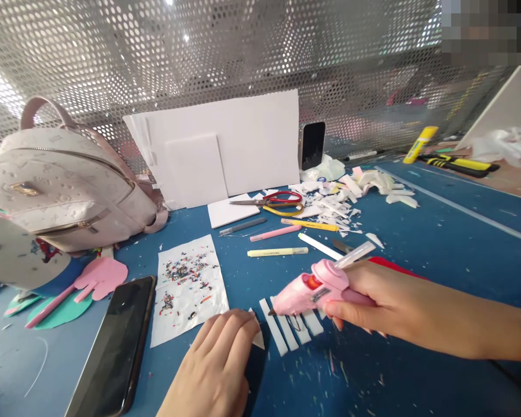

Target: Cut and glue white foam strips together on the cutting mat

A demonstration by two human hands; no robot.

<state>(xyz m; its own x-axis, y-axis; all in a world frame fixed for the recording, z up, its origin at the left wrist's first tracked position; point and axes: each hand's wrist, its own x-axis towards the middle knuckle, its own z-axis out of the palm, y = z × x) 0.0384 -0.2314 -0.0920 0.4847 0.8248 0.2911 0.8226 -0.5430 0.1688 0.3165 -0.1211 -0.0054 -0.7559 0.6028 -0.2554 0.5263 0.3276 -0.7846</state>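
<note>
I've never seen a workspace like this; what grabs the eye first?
The pink glue gun, held in the right hand with its nozzle over white strips. Farther back, red-and-yellow scissors lie by a heap of white scraps. A pale backpack sits at the left.

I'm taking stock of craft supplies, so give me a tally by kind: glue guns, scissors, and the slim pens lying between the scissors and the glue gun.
Glue guns: 1, the pink glue gun in the right hand
Scissors: 1 pair
Slim pens: 5, namely dark grey pen, pink pen, orange-yellow pen, pale yellow pen, white pen
Total: 7
</note>
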